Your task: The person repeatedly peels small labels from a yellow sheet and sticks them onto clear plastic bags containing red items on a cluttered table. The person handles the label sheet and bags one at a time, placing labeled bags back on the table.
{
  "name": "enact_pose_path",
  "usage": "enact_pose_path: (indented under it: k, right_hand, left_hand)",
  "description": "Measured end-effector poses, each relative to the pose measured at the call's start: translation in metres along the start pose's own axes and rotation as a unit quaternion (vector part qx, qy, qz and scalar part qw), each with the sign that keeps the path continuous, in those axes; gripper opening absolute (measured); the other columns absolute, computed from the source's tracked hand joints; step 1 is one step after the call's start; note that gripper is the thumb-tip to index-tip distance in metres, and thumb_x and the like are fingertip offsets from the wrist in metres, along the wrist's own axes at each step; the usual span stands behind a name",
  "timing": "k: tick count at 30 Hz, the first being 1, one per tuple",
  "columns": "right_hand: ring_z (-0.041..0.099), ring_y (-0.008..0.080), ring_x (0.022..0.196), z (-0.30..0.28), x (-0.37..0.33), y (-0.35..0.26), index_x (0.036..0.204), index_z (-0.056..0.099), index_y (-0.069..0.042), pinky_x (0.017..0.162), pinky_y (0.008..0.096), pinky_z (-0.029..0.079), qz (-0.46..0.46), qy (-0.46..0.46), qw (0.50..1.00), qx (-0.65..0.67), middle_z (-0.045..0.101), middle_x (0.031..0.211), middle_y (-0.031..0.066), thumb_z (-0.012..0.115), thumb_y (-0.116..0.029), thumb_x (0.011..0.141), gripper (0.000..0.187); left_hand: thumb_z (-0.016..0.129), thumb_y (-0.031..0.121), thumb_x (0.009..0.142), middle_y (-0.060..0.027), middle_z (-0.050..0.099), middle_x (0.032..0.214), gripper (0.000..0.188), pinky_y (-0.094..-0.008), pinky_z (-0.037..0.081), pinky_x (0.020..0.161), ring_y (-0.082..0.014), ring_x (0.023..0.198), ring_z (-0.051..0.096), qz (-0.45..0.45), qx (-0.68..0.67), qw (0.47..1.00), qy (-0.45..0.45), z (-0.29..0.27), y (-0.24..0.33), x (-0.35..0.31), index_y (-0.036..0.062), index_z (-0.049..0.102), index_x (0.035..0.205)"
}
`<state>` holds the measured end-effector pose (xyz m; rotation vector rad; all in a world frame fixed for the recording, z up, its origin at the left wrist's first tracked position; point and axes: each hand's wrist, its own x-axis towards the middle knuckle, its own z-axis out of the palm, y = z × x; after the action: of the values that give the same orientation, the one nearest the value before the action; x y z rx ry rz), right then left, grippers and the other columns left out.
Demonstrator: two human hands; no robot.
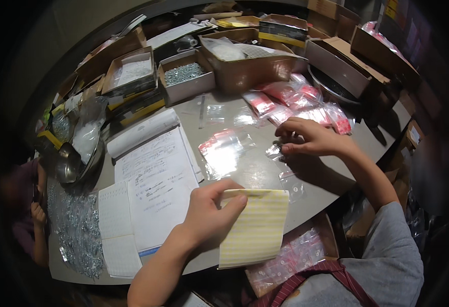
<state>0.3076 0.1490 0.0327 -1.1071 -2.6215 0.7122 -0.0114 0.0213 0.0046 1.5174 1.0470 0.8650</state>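
Observation:
My left hand point(211, 212) is closed on a yellow-and-white patterned sheet point(255, 227), thumb on top, near the table's front edge. It could be paper or cloth; I cannot tell. Farther right, my right hand point(309, 137) reaches over the table with its fingers bent together. Below its fingertips lies a small clear plastic bag point(274, 152); whatever is between the fingers is too small to make out. Flat clear zip bags with red edges point(222, 153) lie fanned out between my hands. Filled red-and-clear packets point(291, 100) are heaped beyond my right hand.
An open notebook point(158, 174) with handwriting lies left of my left hand. Loose small metal parts point(78, 230) cover the table's left end, near another person's hand point(38, 212). Cardboard boxes, one with metal pieces point(183, 74), line the back. A box of packets point(298, 250) sits below the front edge.

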Motion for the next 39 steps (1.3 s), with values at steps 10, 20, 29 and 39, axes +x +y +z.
enact_pose_path:
  k: [10, 20, 29, 39]
  right_hand:
    - [0.040, 0.0441, 0.142, 0.081, -0.100, -0.060, 0.121, 0.067, -0.001, 0.119, 0.0551, 0.030, -0.200, 0.011, 0.980, -0.014, 0.047, 0.149, 0.0261, 0.059, -0.032, 0.102, 0.037]
    - [0.065, 0.0309, 0.099, 0.060, -0.102, -0.069, 0.112, 0.062, -0.001, 0.090, 0.0397, 0.052, -0.101, 0.169, 0.951, 0.239, 0.066, 0.105, 0.0155, 0.070, -0.014, 0.092, 0.026]
    - [0.062, 0.0379, 0.092, 0.066, -0.059, -0.065, 0.108, 0.058, -0.001, 0.080, 0.0429, 0.052, -0.129, 0.173, 0.970, 0.109, 0.061, 0.101, 0.0157, 0.068, -0.005, 0.080, 0.030]
    - [0.056, 0.0312, 0.108, 0.031, 0.050, -0.005, 0.103, 0.058, -0.003, 0.095, 0.0389, 0.045, -0.149, 0.262, 0.953, -0.036, 0.060, 0.111, 0.0125, 0.068, -0.001, 0.089, 0.017]
  left_hand:
    - [0.072, 0.009, 0.093, -0.0037, 0.069, 0.085, 0.015, -0.0232, 0.048, 0.070, -0.0081, 0.079, 0.062, 0.066, -0.044, 0.997, 0.021, -0.006, 0.001, -0.004, -0.0034, 0.069, 0.100]
    - [0.072, 0.003, 0.090, -0.0067, 0.071, 0.082, 0.012, -0.0239, 0.051, 0.068, -0.0117, 0.075, 0.065, 0.159, 0.079, 0.984, 0.024, 0.001, 0.001, -0.004, -0.0048, 0.071, 0.099]
    - [0.068, 0.005, 0.093, -0.0019, 0.070, 0.086, 0.013, -0.0223, 0.049, 0.069, -0.0060, 0.077, 0.060, 0.080, -0.013, 0.996, 0.039, 0.006, -0.001, -0.003, -0.0033, 0.070, 0.104]
    - [0.070, 0.011, 0.096, -0.0065, 0.072, 0.097, 0.019, -0.0248, 0.051, 0.080, -0.0089, 0.086, 0.063, -0.042, -0.102, 0.990, 0.086, 0.002, -0.007, 0.008, -0.0025, 0.068, 0.109]
